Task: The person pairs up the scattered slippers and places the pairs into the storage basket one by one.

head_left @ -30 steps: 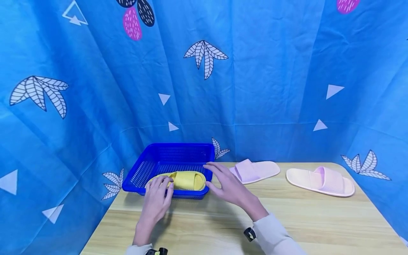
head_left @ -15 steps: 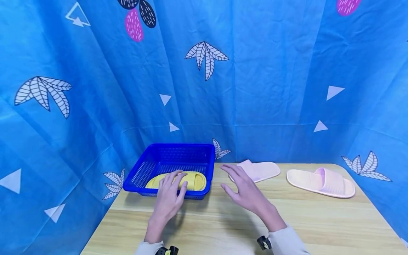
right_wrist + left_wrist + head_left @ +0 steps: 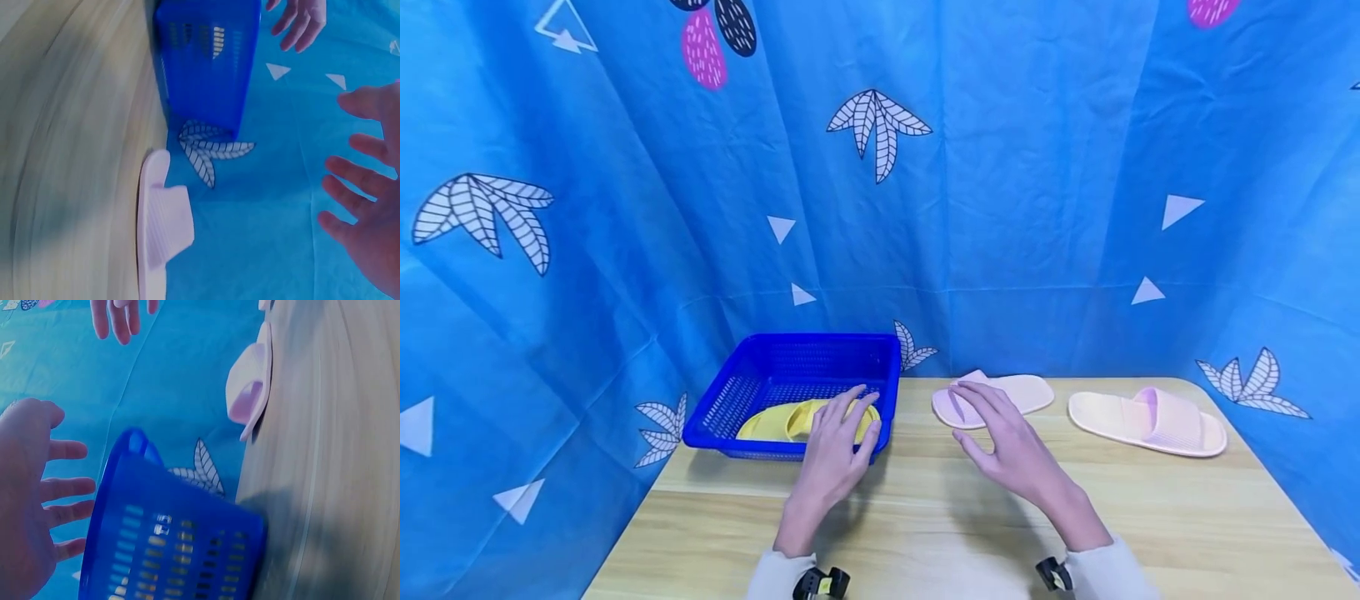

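Note:
A yellow slipper [image 3: 769, 423] lies inside the blue perforated basket [image 3: 718, 392] at the left of the table. Above the basket's front right part hovers my left hand [image 3: 837, 454], fingers spread and nothing in them; it hides part of the slipper in the head view. My right hand [image 3: 1018, 450] is in the air in front of a pink slipper [image 3: 1026, 392], overlapping its strap in the head view. The right wrist view shows that slipper [image 3: 164, 225] on the table, with my right palm apart from it. A second pink slipper [image 3: 1150, 423] lies farther right.
The wooden table [image 3: 917, 533] reaches back to a blue patterned curtain [image 3: 1022, 208], which also hangs along both sides. The basket's right wall [image 3: 181, 531] stands close to my left hand.
Both hands have moved right. My right hand has left the basket's right rim for the nearer pink slipper; my left hand has shifted from the yellow slipper's left part to its right end.

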A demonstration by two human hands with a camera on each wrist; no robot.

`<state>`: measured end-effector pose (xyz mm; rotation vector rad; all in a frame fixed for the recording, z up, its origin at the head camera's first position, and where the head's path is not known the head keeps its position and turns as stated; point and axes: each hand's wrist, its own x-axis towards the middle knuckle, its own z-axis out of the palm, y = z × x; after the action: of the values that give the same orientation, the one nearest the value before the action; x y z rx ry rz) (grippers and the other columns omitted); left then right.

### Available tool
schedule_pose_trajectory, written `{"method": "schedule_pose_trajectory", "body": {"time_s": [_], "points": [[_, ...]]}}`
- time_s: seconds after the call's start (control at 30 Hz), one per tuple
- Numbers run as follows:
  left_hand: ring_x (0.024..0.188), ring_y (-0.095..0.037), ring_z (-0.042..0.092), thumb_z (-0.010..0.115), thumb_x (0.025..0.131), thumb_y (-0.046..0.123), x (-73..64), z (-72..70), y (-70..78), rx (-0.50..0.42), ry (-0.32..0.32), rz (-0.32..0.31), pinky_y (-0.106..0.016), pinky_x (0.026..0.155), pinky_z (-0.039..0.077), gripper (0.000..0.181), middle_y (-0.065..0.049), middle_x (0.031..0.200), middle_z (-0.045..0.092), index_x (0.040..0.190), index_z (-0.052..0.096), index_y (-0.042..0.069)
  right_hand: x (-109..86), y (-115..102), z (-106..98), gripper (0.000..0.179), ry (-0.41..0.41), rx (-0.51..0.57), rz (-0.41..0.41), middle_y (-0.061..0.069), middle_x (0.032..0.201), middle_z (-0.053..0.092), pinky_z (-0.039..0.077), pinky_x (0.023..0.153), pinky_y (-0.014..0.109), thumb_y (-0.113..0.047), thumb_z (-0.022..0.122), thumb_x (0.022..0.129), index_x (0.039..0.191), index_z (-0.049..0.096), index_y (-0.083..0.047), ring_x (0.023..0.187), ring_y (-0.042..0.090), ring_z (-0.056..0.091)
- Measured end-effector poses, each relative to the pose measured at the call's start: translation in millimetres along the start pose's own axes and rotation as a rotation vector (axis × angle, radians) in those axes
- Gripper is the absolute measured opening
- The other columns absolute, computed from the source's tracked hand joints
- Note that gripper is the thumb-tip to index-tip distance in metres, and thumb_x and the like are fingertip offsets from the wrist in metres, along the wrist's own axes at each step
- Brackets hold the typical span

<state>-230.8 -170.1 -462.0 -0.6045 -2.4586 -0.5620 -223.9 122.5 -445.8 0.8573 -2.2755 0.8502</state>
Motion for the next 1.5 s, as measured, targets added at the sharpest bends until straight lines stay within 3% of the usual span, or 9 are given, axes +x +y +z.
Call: {"method": "schedule_pose_trajectory", "body": {"time_s": [0.2,0.47,1.0,1.4,1.5], "points": [[0.142,-0.031,0.043,0.049,0.107,0.04,8.6,11.0,14.0,-0.014,-0.024,0.021,-0.055,0.114,0.033,0.047,-0.007,0.156,0.047,0.147,0.056,0.018,-11.2,10.0,-14.2,0.064,0.001,-0.044,0.025,0.013,0.147,0.054,0.042,0.108,0.056,-0.015,0.078,0.087,0.146,0.054,-0.006,0.136,0.036,0.049],[0.143,-0.03,0.042,0.046,0.107,0.044,17.4,24.1,30.6,-0.012,-0.045,0.044,-0.056,0.114,0.033,0.051,-0.008,0.158,0.044,0.149,0.054,0.015,-24.8,24.7,-30.0,0.067,-0.006,-0.091,0.065,0.014,0.147,0.054,0.042,0.106,0.056,-0.017,0.079,0.087,0.148,0.052,-0.007,0.136,0.032,0.048],[0.144,-0.028,0.041,0.042,0.106,0.049,40.7,53.5,65.5,-0.017,-0.133,0.044,-0.055,0.114,0.033,0.054,-0.008,0.159,0.042,0.151,0.05,0.021,-50.9,54.7,-65.4,0.076,-0.013,-0.153,0.114,0.018,0.146,0.054,0.041,0.102,0.062,-0.014,0.083,0.081,0.149,0.051,-0.005,0.13,0.039,0.05],[0.147,-0.03,0.038,0.04,0.105,0.057,58.5,76.2,72.0,-0.007,-0.2,0.034,-0.056,0.116,0.032,0.06,-0.006,0.163,0.037,0.157,0.043,0.025,-65.6,76.6,-84.1,0.082,0.005,-0.189,0.104,0.019,0.143,0.055,0.043,0.096,0.063,-0.015,0.087,0.076,0.149,0.051,-0.008,0.125,0.043,0.052],[0.146,-0.031,0.038,0.041,0.105,0.057,63.1,80.7,74.0,-0.007,-0.202,0.043,-0.057,0.114,0.034,0.062,-0.009,0.162,0.038,0.157,0.043,0.024,-70.1,81.4,-90.8,0.081,0.028,-0.209,0.093,0.019,0.141,0.057,0.041,0.106,0.052,-0.016,0.087,0.074,0.147,0.054,-0.006,0.124,0.042,0.053]]}}
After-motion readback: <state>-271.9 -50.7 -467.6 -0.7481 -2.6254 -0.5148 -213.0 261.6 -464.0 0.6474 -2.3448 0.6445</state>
